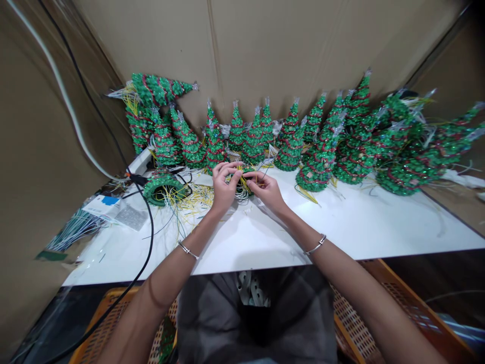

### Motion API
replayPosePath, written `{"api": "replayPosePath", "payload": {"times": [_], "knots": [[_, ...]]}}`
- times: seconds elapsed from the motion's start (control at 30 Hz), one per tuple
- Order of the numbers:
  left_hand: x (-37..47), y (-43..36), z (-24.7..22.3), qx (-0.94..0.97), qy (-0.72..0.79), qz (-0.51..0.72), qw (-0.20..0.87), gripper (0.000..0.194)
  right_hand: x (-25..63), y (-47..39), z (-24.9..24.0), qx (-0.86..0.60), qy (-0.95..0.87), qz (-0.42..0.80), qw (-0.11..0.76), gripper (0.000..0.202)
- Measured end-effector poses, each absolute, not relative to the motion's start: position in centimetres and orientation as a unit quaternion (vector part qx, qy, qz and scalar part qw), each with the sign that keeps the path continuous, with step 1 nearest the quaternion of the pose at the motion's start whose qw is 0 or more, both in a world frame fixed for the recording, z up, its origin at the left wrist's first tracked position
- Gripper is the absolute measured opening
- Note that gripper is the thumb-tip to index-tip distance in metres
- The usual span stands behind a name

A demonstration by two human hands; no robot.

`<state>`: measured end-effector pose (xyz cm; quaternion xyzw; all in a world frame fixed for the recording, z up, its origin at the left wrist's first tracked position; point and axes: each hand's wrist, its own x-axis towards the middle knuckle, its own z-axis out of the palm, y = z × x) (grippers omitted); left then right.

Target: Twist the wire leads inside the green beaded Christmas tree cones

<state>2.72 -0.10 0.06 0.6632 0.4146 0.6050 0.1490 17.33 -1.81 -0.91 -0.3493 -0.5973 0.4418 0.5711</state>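
Both hands meet over the middle of the white table [250,237]. Thin yellow wires [240,171] are pinched between the thumb and fingers of my left hand [226,184]. My right hand [267,191] is closed at the same bundle, its thumb and fingertips on yellow wire. Under the fingers lies a small green tinsel tree, mostly hidden, with its base toward me and white wires hanging from it. To the left, another green tree [162,186] lies on its side, its hollow base showing. Loose yellow wire ends [199,198] are scattered beside my left hand.
Several small Christmas trees [255,139] with red garlands stand along the back; more are heaped at the right [401,156]. A black cable [151,227] crosses the left side. A plastic packet [117,211] lies there. Orange crates [379,308] stand below the table edge.
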Motion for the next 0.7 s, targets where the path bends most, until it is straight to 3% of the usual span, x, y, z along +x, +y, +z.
{"api": "replayPosePath", "payload": {"times": [0.43,0.7], "knots": [[2.55,-0.17,0.27,0.679,0.415,0.589,0.144,0.009,17.52,-2.01,-0.75,-0.372,-0.616,0.397,0.569,0.03],[2.37,0.13,0.39,0.686,0.426,0.567,0.16,0.011,17.38,-2.12,-0.55,-0.355,-0.596,0.449,0.563,0.034]]}}
